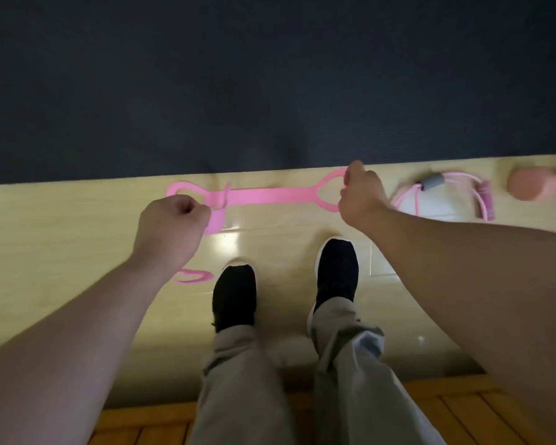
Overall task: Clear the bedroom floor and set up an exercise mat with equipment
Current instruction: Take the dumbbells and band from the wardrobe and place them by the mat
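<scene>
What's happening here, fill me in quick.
A person stands at the edge of a dark exercise mat, both hands closed on a pink resistance band stretched flat between them: left hand at one looped end, right hand at the other. A pink jump rope lies on the floor to the right.

Bare forearms, loose grey trousers, black shoes with white soles.

left hand fisted, right hand fisted, arms extended
</scene>
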The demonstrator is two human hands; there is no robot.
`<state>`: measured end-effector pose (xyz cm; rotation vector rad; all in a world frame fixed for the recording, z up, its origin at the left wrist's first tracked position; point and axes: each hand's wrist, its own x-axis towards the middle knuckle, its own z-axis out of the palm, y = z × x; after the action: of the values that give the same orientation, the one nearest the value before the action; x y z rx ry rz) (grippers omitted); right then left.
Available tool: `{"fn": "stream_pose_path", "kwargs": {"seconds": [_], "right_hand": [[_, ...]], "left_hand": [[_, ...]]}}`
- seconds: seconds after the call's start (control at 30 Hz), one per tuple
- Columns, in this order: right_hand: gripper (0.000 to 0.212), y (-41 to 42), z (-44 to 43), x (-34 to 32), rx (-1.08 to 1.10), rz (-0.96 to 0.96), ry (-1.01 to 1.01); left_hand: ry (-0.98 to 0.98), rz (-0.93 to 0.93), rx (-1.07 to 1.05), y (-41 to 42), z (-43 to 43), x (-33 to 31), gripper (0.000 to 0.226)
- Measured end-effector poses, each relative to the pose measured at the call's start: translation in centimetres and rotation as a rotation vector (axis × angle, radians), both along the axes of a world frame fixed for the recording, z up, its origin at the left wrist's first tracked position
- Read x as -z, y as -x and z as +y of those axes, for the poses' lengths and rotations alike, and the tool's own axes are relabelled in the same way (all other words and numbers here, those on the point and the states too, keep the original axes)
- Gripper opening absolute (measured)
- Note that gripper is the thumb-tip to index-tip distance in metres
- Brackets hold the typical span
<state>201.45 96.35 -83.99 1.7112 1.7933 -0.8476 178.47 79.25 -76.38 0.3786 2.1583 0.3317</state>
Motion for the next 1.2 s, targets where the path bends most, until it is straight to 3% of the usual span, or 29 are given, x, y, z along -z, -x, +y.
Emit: {"fn": "stream_pose_path", "kwargs": {"seconds": [0.13,0.4,0.5,0.63,0.7,0.8,0.83,0.97,1.07,1.2], "right_hand": [[0.046,-2.1,0.2,0.6,-0.009,-0.102,-0.022],[0.062,-4.0,-1.0,1.8,0.022,-0.186,0.044],[0.066,-2.6,-2.3,0.6,0.01,0.039,0.07],[0.095,2.0,-5.6,-3.0,-0.154,0.402,0.385],[0.081,4.3,-7.2,-4.0,-0.313,0.439,0.456],[0.033,6.7,-8.8,-4.8,-0.454,0.376,0.394],[0.029,7.1,-8.9,-4.9,-0.489,0.313,0.363],[0.033,8.3,-8.4,-5.6,-0.676,0.081,0.225],[0.037,9.4,-8.2,-6.2,-0.865,-0.054,0.11],[0.042,10.7,-8.4,-7.0,-0.885,-0.134,0.055]], "left_hand": [[-0.009,-0.154,0.085,-1.1,2.5,-0.1,0.034],[-0.107,-0.162,0.294,-4.3,2.1,0.0,0.025],[-0.13,-0.183,0.334,-4.3,1.4,-0.4,0.025],[-0.119,-0.221,0.36,-3.8,0.7,-1.4,0.019],[-0.108,-0.207,0.394,-3.1,0.4,-2.1,0.016],[-0.075,-0.194,0.448,-1.3,-0.7,-3.1,0.008],[-0.048,-0.209,0.469,-0.5,-1.1,-3.4,0.002],[0.091,-0.086,0.779,3.1,-3.2,-3.2,0.035],[0.161,0.125,0.987,5.5,-5.0,-2.3,0.035],[0.293,0.345,1.138,10.2,-7.1,-1.8,0.031]]}}
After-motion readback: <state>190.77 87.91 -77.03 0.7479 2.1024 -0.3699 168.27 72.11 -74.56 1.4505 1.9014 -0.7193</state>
